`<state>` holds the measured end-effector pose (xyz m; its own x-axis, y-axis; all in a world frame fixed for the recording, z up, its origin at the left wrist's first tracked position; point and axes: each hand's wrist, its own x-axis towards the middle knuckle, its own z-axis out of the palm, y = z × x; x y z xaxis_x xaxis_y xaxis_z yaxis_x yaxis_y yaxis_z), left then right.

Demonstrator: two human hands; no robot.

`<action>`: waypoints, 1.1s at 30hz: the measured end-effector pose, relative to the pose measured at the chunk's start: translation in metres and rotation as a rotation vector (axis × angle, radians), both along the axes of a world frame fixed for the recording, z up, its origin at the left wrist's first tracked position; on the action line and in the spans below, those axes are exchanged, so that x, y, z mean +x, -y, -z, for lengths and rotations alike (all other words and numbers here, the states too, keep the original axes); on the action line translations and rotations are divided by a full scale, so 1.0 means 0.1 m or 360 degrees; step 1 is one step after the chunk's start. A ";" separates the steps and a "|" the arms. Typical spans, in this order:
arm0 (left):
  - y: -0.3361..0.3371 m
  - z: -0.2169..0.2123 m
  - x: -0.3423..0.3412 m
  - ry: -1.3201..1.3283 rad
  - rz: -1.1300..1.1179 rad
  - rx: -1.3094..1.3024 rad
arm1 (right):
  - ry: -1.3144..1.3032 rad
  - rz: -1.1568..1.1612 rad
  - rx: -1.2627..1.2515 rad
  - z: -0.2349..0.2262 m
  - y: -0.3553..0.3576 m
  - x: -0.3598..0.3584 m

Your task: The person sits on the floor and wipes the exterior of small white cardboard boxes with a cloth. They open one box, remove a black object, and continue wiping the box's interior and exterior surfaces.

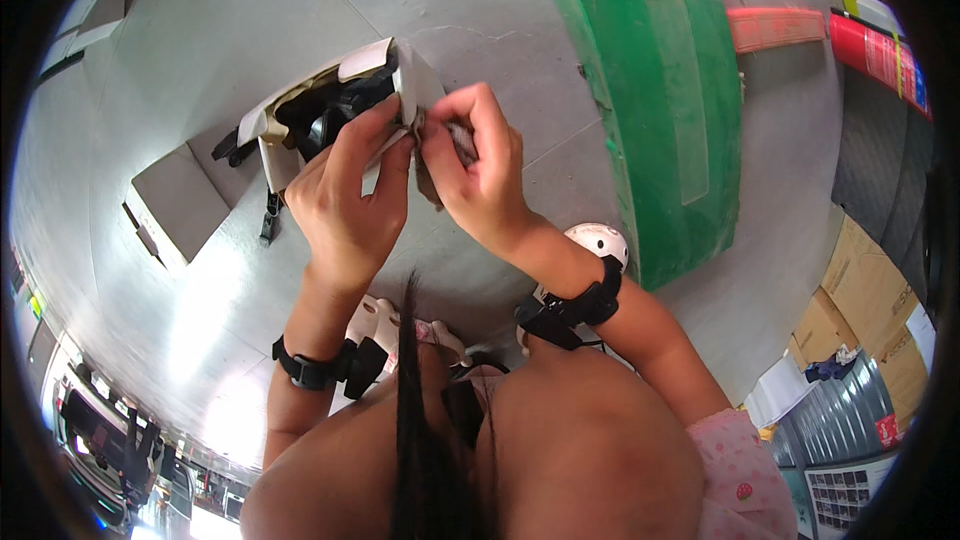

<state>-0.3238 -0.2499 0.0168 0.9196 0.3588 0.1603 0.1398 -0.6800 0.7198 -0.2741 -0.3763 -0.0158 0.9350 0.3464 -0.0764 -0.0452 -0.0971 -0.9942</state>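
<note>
Small cloth (428,183), grey-brown, crumpled, soft edges. Pinched up in the fingertips of left hand (345,205) and right hand (480,170), bunched between them; a loose end hangs down below the right fingers. Much of it hidden by fingers. White box (422,78) on the floor (520,60), just past the hands: top open, flaps up, set at a slant, black items (340,105) jumbled inside. Contact between left fingers and box unclear.
</note>
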 end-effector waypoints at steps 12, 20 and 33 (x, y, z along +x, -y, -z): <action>-0.07 0.03 -0.25 0.0044 0.0448 0.0317 | 0.0051 0.0157 0.0113 0.07 -0.07 0.37; -0.13 0.07 -0.53 0.0012 0.0735 0.0508 | 0.0173 -0.0240 -0.0538 0.41 0.17 0.18; -0.17 -0.38 -0.45 -0.0610 0.0078 -0.0605 | 0.0228 -0.0729 -0.0086 -0.47 0.21 0.46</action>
